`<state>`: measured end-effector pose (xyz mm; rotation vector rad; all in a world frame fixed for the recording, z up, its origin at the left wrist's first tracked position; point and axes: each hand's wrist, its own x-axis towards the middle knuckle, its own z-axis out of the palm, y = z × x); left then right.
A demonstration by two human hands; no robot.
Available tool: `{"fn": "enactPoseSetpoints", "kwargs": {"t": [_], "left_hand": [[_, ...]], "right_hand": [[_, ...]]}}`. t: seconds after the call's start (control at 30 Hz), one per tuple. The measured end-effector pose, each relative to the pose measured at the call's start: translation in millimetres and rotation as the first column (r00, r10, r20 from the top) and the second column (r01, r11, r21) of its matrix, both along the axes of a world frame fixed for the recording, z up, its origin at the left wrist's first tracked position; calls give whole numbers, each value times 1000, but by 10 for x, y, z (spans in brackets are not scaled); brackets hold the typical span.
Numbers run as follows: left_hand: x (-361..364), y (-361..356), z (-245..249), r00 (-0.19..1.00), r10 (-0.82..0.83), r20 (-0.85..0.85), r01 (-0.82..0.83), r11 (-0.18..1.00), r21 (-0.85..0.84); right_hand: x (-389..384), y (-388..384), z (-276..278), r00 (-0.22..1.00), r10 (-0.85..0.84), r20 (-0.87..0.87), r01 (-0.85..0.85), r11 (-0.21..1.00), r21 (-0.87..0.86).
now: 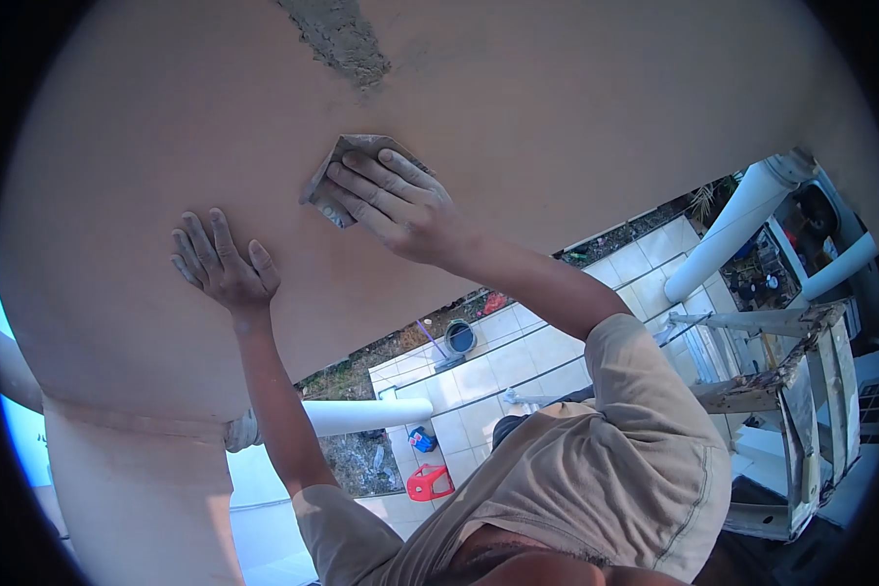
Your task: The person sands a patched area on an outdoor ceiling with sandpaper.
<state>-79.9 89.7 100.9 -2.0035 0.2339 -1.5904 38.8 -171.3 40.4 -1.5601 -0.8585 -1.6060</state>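
My left hand (227, 264) lies against a smooth pinkish-brown plastered surface (518, 117), fingers spread and dusty, holding nothing. To the right of it, my right hand (405, 207) presses a folded grey-brown sheet (340, 208) flat to the same surface. The sheet looks like sandpaper; some printed letters show on its lower left corner. Its middle lies hidden under my fingers, and my right thumb is out of sight. Above the sheet is a rough grey patch of mortar (340, 44), apart from both hands.
Far below lies a tiled floor (488, 352) with a dark bucket (460, 337), a red plastic stool (429, 481) and a blue container (422, 439). White pillars (723, 234) rise at the right. A worn, mortar-spattered ladder or scaffold frame (801, 420) stands close by my right side.
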Motion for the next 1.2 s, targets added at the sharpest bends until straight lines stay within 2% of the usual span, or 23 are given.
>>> {"fn": "enactPoseSetpoints", "kwargs": {"t": [0.03, 0.07, 0.13, 0.23, 0.27, 0.3, 0.37, 0.4, 0.43, 0.53, 0.57, 0.6, 0.63, 0.67, 0.73, 0.83, 0.87, 0.9, 0.97, 1.0, 1.03, 1.13, 1.2], "left_hand": [[-3, 6, -23, 1000, 1, -4, -1, 1000, 2], [5, 31, -30, 1000, 6, 1, -6, 1000, 2], [-46, 66, -54, 999, 37, 5, -37, 999, -8], [-56, 25, -54, 1000, 17, 1, -17, 999, -36], [-57, 57, -41, 1000, 16, 1, -16, 1000, -13], [-29, 62, -25, 1000, 11, -1, -11, 1000, 7], [4, 60, -17, 1000, 2, -3, -2, 1000, 12], [-30, 87, -37, 1000, 12, -1, -12, 1000, 6], [-70, 97, -63, 1000, 28, -3, -28, 1000, -8], [-32, 56, -36, 1000, -19, -6, 19, 1000, -18], [-45, 79, -35, 1000, -7, -3, 7, 1000, -10], [-29, 85, -40, 1000, 7, -8, -7, 1000, -4], [-1, 62, -39, 1000, -2, -13, 2, 1000, 1], [-13, 54, -44, 1000, 5, -11, -5, 1000, 0], [-50, 65, -48, 999, 32, 3, -32, 999, -1], [-46, 54, -33, 1000, 5, 4, -5, 1000, -4], [-53, 64, -34, 1000, 15, 5, -15, 1000, 3], [-33, 61, -26, 1000, 23, 8, -23, 1000, 5], [-25, 52, -22, 1000, 17, 8, -17, 1000, 0], [-41, 72, -28, 1000, 24, -3, -24, 1000, -2], [-64, 85, -64, 999, 34, -11, -34, 999, -12], [-66, 88, -30, 1000, 19, -9, -20, 1000, -16], [-37, 75, -25, 1000, 12, 0, -12, 1000, 4]], "right_hand": [[-71, 80, -127, 976, 217, 15, -207, 946, -250], [25, -63, 30, 974, 226, 27, -212, 944, -254], [291, -404, 336, 997, -79, 7, 78, 989, 124], [229, -182, 325, 991, -103, -79, 123, 944, 307], [-28, -16, 106, 997, -36, -62, 35, 999, -12], [-34, -27, 29, 997, -49, -63, 49, 999, 1], [-60, -119, 20, 993, 113, 20, -105, 964, -244], [47, -276, 146, 1000, 4, -25, -6, 997, -72], [98, -262, 183, 999, 19, -26, -22, 996, -86], [242, -338, 279, 983, -151, -105, 174, 950, 258], [195, -308, 163, 979, -173, -105, 196, 942, 273], [66, -178, -86, 999, 29, -15, -30, 999, -14], [-11, -96, -227, 965, 262, 6, -247, 916, -318], [28, -189, -55, 963, 268, 9, -252, 914, -317], [221, -379, 347, 999, -40, 30, 39, 998, 41], [126, -87, 479, 994, -65, -91, 86, 962, 260], [-68, 58, 244, 1000, 9, -21, -9, 1000, -23], [-66, 84, 123, 1000, -4, -12, 4, 1000, -14], [-114, 1, 163, 955, 298, 9, -285, 921, -265], [-3, -53, 248, 989, 142, 45, -133, 976, -172], [7, -87, 325, 988, 152, 36, -143, 973, -181], [41, -149, 508, 995, -70, -76, 77, 994, 82], [-2, -81, -78, 998, 11, -64, -12, 1000, -25]]}}
